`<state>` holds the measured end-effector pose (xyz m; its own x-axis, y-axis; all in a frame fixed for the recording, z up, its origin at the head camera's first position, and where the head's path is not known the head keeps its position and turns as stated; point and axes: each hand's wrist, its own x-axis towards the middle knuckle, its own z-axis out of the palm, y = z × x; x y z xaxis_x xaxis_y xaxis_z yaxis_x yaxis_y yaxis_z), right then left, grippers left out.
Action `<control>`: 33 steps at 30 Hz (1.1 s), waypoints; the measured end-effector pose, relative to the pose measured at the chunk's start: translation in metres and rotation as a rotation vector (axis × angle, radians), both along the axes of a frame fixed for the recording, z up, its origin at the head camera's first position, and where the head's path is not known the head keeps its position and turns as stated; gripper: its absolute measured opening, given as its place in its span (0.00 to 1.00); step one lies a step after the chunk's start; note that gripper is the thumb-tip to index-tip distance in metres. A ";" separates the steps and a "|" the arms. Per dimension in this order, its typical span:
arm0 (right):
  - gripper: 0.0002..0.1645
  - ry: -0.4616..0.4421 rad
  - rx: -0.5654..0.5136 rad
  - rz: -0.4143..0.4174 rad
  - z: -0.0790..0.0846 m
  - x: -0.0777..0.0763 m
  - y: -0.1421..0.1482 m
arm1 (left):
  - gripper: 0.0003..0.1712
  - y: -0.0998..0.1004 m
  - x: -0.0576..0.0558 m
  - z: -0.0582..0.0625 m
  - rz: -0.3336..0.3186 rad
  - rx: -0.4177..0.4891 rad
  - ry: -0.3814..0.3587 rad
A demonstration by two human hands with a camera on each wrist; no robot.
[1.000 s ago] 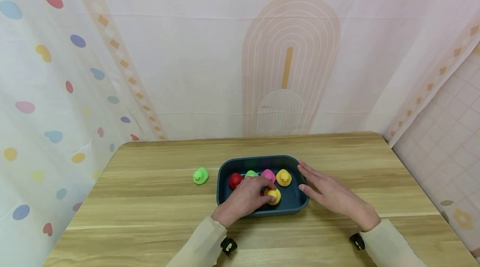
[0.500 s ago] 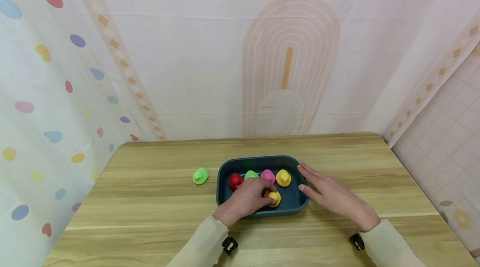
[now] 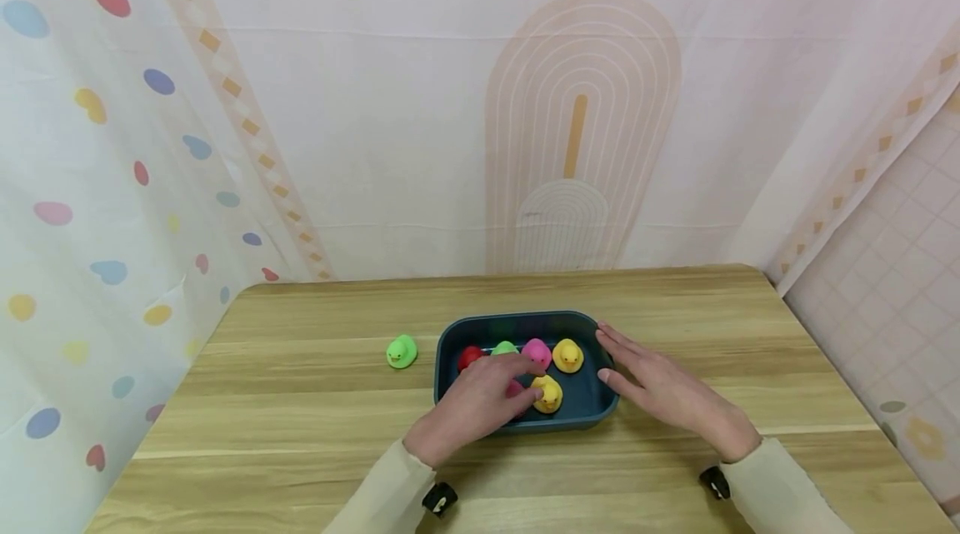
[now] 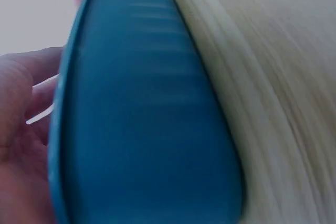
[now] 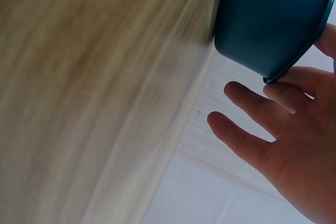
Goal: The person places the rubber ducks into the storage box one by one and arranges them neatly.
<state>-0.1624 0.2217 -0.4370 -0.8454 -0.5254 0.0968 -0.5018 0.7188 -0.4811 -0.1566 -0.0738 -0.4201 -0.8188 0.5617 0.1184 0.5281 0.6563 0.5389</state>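
My left hand (image 3: pixel 474 401) hovers over the dark teal tray (image 3: pixel 581 420), thumb and fingers parted, its thumb tip right at a yellow toy duck (image 3: pixel 549 396) in the front row. Partly under this hand shows a deep pink toy (image 3: pixel 514 389). Behind them sit a red toy (image 3: pixel 470 357), a light green one (image 3: pixel 506 347), a pink duck (image 3: pixel 536 353) and another yellow duck (image 3: pixel 568 356). With fingers extended, my right hand (image 3: pixel 671 392) touches the tray's right end. In the left wrist view the tray wall (image 4: pixel 142 103) hides what lies inside.
A bright green toy duck (image 3: pixel 402 351) sits on the wooden table (image 3: pixel 315 434), left of the tray. Behind the table's far edge hangs a patterned curtain (image 3: pixel 405 142). Both wrists wear black straps, the left strap (image 3: pixel 439 500) near the table front.
My left hand has let go of the front yellow duck and drawn back slightly left, its fingers spreading. More of that duck and the deep pink toy now shows. The right hand stays put.
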 end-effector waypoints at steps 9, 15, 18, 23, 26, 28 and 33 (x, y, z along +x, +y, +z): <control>0.41 -0.018 0.006 0.001 0.001 0.000 0.000 | 0.08 -0.034 0.014 0.005 0.023 0.138 0.225; 0.40 -0.006 0.003 -0.004 0.001 0.001 0.000 | 0.07 -0.060 0.016 0.003 0.017 0.199 0.343; 0.40 -0.004 0.000 -0.005 0.001 0.001 -0.001 | 0.08 -0.073 0.017 0.000 0.036 0.204 0.383; 0.40 -0.004 -0.001 -0.005 0.002 0.001 -0.001 | 0.11 -0.095 0.017 -0.005 0.067 0.180 0.408; 0.40 0.000 -0.001 -0.004 0.002 0.001 -0.001 | 0.12 -0.107 0.015 -0.008 0.065 0.163 0.434; 0.40 0.003 -0.001 -0.002 0.002 0.001 -0.002 | 0.13 -0.114 0.014 -0.009 0.063 0.154 0.454; 0.40 0.006 0.006 -0.003 0.002 0.001 -0.002 | 0.15 -0.130 0.010 -0.014 0.069 0.131 0.483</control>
